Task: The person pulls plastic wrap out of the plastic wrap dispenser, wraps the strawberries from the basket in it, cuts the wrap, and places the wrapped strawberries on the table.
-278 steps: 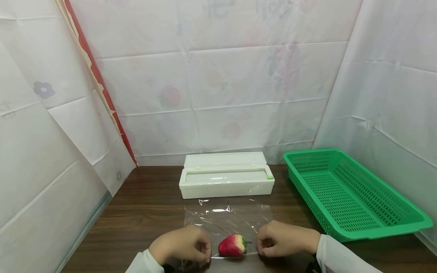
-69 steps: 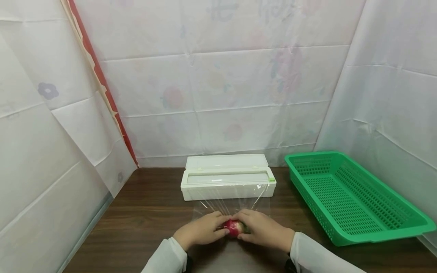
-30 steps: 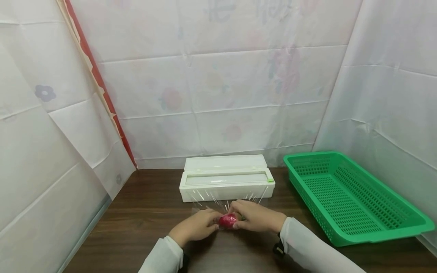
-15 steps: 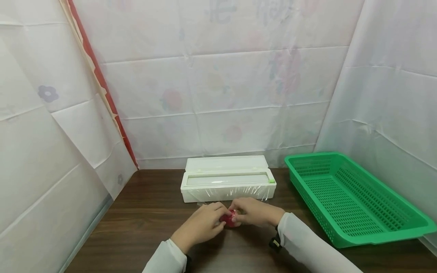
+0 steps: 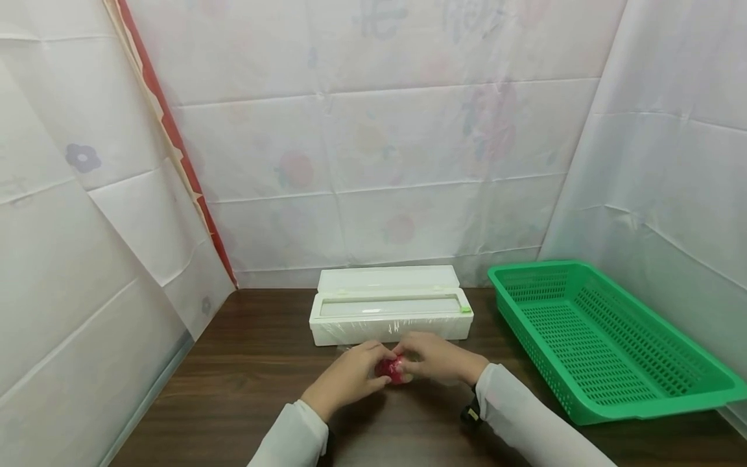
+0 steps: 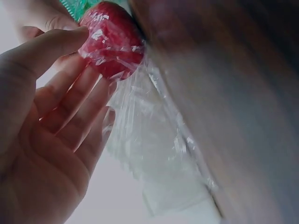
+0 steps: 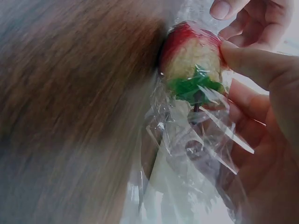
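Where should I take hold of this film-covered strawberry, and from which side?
Probably by the red end of the strawberry, coming from the person's left: that end is rounded and faces left, while the green leaves point right amid loose film.

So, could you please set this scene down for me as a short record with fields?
Item: strawberry, red, with green leaves at one end
Covering: clear film, creased, over the strawberry and trailing past it
Left grip: thumb and fingers on the strawberry
Right grip: thumb and fingers on the strawberry
Box: white, lid raised, beyond both grips
Basket: green, right of the box
Surface: wood-grain table
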Available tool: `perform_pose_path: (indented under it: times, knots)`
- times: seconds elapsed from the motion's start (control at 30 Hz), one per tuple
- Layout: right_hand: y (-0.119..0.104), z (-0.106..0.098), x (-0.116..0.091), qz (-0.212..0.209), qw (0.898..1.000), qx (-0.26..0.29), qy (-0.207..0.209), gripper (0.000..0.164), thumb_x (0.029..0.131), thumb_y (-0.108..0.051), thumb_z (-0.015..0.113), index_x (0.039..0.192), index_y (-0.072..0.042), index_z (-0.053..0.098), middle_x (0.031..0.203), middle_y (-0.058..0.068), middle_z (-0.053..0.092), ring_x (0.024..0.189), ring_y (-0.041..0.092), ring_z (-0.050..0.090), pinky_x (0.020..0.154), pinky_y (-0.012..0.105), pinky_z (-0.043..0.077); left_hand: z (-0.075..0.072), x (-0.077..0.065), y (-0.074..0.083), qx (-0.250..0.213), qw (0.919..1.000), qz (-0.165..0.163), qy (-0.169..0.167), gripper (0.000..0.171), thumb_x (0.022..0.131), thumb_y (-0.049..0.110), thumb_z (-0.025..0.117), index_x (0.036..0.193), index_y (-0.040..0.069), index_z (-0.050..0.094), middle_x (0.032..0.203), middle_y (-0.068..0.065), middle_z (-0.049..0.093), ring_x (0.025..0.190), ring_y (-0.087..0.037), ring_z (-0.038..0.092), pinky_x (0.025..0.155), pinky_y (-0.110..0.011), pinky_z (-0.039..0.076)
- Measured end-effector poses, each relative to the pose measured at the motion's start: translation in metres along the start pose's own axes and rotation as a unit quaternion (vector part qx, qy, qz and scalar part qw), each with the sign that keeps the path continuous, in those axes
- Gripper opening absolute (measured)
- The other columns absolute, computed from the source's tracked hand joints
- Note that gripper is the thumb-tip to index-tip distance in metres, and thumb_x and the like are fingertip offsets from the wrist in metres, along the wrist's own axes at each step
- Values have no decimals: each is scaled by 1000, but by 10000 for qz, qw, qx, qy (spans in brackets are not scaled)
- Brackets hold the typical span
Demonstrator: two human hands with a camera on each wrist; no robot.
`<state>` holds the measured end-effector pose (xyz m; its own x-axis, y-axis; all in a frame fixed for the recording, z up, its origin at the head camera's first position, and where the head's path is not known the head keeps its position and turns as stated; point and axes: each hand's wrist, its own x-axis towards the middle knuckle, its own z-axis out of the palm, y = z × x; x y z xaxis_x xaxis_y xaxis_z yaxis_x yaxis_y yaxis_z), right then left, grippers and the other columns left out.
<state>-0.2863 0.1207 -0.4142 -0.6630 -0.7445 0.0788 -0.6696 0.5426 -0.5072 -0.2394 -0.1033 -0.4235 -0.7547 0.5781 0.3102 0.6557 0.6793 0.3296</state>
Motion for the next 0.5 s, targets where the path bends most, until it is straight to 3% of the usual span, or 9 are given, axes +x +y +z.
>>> perform_pose_path:
  times: [0.1,0.23,0.37,0.5]
  knots:
    - [1,0,0,89,9999,6,91,13,99,-29,66,109,-21,65,105,-15,63,99,4,59,85,30,52,2,3,-2,-74,9999,13,67,31,86,16,81,114,8,70,107,2,64,93,-12,61,83,-25,53]
    - [1,0,0,100,9997,-47,198,8,99,-26,67,103,-21,61,100,-15,64,91,4,58,79,28,52,3,7,-3,-95,9999,-14,140,26,87,14,80,111,8,71,106,2,66,96,-11,60,86,-28,53]
    - [0,1,0,15,9996,-100,281,10,98,-23,68,103,-18,62,95,-14,63,85,7,57,75,28,51,4,12,-6,-186,9997,-68,115,18,91,12,75,108,8,72,104,1,68,95,-11,61,86,-30,54]
    - [0,1,-1,38,9992,-257,308,16,95,-21,70,106,-16,60,98,-10,62,91,8,57,81,31,51,5,15,-11,-233,9996,19,125,17,92,9,73,109,7,73,105,-1,69,98,-13,62,87,-32,54]
